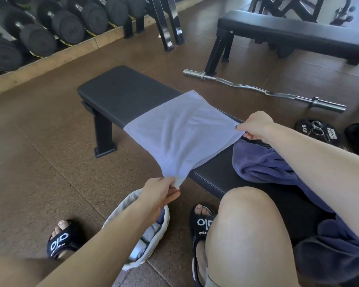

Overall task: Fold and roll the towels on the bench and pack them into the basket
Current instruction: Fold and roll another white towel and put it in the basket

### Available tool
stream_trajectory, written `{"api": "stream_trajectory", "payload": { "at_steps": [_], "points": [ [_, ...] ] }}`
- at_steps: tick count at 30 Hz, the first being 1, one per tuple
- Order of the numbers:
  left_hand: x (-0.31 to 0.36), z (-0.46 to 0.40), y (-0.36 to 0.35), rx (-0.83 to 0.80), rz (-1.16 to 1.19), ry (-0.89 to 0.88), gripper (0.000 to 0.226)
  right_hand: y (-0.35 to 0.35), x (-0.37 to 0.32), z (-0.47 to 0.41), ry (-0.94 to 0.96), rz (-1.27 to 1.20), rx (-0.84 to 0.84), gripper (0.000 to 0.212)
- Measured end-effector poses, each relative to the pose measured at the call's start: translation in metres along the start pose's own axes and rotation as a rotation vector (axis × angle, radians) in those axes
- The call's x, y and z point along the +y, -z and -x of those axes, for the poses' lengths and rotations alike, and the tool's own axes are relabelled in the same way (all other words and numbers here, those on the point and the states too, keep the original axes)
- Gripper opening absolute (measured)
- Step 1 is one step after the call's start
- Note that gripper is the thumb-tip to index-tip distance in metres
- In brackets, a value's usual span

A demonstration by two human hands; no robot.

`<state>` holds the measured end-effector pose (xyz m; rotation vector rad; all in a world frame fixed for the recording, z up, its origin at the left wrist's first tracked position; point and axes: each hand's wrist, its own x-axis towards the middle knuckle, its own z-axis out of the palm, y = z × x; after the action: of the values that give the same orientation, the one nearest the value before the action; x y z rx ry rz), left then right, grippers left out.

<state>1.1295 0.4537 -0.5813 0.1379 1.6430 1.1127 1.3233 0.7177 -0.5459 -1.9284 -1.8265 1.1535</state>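
Across the bench (120, 96) middle, the light blue towel (178, 133) lies spread flat, near edge lifted off the padding. Your left hand (160, 193) pinches its near-left corner out over the floor; your right hand (255, 127) pinches the near-right corner above the bench's right edge. Dark blue towel (263, 162) sits crumpled on the bench just right of it, under your right forearm. White basket (160, 235) stands on the floor between your feet, rolled towels inside, partly hidden by your left arm.

Pale towel (178, 131) over bench (120, 94), both hands pinching corners, basket (160, 230) below
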Motion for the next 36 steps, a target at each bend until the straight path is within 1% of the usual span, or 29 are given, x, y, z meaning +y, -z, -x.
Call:
{"api": "stream_trajectory", "payload": {
  "at_steps": [4,8,12,15,17,19,23,26,28,31,33,36],
  "points": [
    [-0.008,0.0,0.0,0.01,0.058,0.002,0.027,-0.003,-0.002,0.006,0.035,0.075,0.026,0.02],
    [-0.012,0.0,0.001,0.007,0.091,-0.045,0.025,0.0,-0.006,0.01,0.032,0.008,-0.054,0.004],
    [-0.013,0.003,-0.002,0.022,0.101,-0.096,0.026,0.005,-0.003,0.011,-0.021,-0.074,-0.135,0.013],
    [-0.018,0.007,-0.003,0.012,0.135,-0.103,0.025,0.007,-0.004,0.009,-0.027,-0.052,-0.178,0.014],
    [-0.023,0.008,-0.003,0.001,0.089,-0.122,0.022,0.006,-0.004,0.007,-0.023,0.032,-0.152,0.011],
    [-0.026,0.008,-0.001,0.009,0.038,-0.142,0.021,0.006,-0.002,0.003,-0.009,0.094,-0.077,0.013],
    [-0.029,0.007,0.002,0.099,-0.003,-0.153,0.023,0.003,0.007,0.002,0.038,0.131,0.045,0.02],
    [-0.026,0.009,0.0,0.118,0.0,-0.189,0.022,0.0,0.012,0.003,0.07,0.127,0.091,0.024],
    [-0.024,0.012,-0.004,0.089,0.015,-0.199,0.018,0.0,0.012,0.003,0.07,0.122,0.082,0.023],
    [-0.026,0.017,-0.01,-0.015,0.082,-0.152,0.014,0.002,0.008,0.004,0.036,0.083,0.023,0.017],
    [-0.029,0.017,-0.011,-0.043,0.149,-0.107,0.017,0.002,0.006,0.004,0.032,0.072,-0.009,0.016],
    [-0.031,0.017,-0.012,-0.015,0.188,-0.072,0.028,0.001,0.005,0.005,0.043,0.125,-0.03,0.014]
  ]
}}
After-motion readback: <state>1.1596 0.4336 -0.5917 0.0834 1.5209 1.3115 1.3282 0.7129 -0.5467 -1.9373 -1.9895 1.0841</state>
